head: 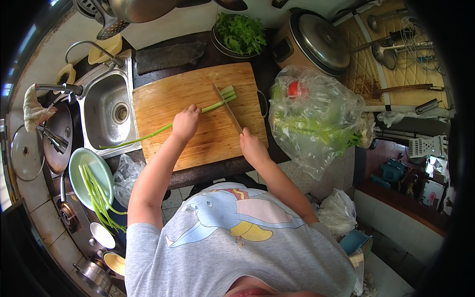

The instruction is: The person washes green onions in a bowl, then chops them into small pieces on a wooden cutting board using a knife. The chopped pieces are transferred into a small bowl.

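On a wooden cutting board (163, 96) lies a long green celery stalk (157, 131), its thin end reaching left over the edge of the sink. My left hand (186, 121) presses the stalk down near its thicker part. In my right hand (254, 146) is the handle of a kitchen knife (233, 114). The blade crosses the stalk near its right end. Short celery pieces (229, 94) lie side by side just right of the blade. A light green basin (77, 173) at the left holds several more celery stalks (91, 182), whose ends hang over its rim.
A steel sink (97, 124) adjoins the board's left side. Behind the board stand a bowl of leafy greens (241, 34) and a rice cooker (315, 41). A clear plastic bag of vegetables (311, 122) sits to the right. Utensils hang overhead, including a slotted ladle (111, 28).
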Demonstrator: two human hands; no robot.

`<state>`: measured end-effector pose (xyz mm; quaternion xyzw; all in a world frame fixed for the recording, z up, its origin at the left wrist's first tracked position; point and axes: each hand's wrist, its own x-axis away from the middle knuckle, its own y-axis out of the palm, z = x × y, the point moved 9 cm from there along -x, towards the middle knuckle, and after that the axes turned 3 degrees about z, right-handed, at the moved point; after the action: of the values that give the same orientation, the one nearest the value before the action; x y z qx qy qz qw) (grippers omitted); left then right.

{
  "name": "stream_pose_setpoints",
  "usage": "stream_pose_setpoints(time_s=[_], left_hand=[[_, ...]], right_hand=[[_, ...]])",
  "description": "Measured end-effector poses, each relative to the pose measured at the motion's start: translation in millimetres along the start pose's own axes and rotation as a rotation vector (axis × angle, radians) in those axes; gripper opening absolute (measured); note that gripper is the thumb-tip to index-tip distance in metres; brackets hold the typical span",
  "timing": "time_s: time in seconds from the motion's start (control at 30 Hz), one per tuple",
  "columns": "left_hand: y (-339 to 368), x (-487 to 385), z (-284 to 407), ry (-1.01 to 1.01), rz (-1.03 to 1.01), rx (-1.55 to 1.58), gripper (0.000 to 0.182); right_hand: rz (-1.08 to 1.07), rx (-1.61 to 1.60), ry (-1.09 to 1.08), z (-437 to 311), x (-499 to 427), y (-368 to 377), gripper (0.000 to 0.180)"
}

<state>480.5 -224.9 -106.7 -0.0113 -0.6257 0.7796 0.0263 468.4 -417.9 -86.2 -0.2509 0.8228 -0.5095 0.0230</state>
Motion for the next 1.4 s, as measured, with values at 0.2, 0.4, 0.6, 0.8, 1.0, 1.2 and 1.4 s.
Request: stream_pose_setpoints(time_s=[0.2,0.4,0.6,0.8,1.0,1.2,1.4], left_hand=[[1,0,0,0.005,-0.011,0.020,0.014],[3,3,0,0.017,0.005,0.040,0.015],[3,21,-11,-0.058,-0.019,0.095,0.014],[-8,25,5,-0.034,0.125,0.209,0.012],[8,-11,28,-0.007,0.094,0.156,0.011],[12,-26,32,0.011,0.146,0.153,0.011],[19,-27,29,-0.002,0.119,0.159,0.014]], right_hand=[[-0.020,0.021,0.012,4,-7,8,0.015],[-0.084,-0.025,0.094,9,-16,12,0.017],[-0.030,-0.121,0.098,7,-11,-7,0.025],[0.134,-0.126,0.191,31,-12,-29,0.026],[0.084,-0.037,0.198,40,-23,-19,0.021],[0.054,-0.031,0.127,35,-13,-19,0.023],[0.015,-0.067,0.164,39,-11,-16,0.029]])
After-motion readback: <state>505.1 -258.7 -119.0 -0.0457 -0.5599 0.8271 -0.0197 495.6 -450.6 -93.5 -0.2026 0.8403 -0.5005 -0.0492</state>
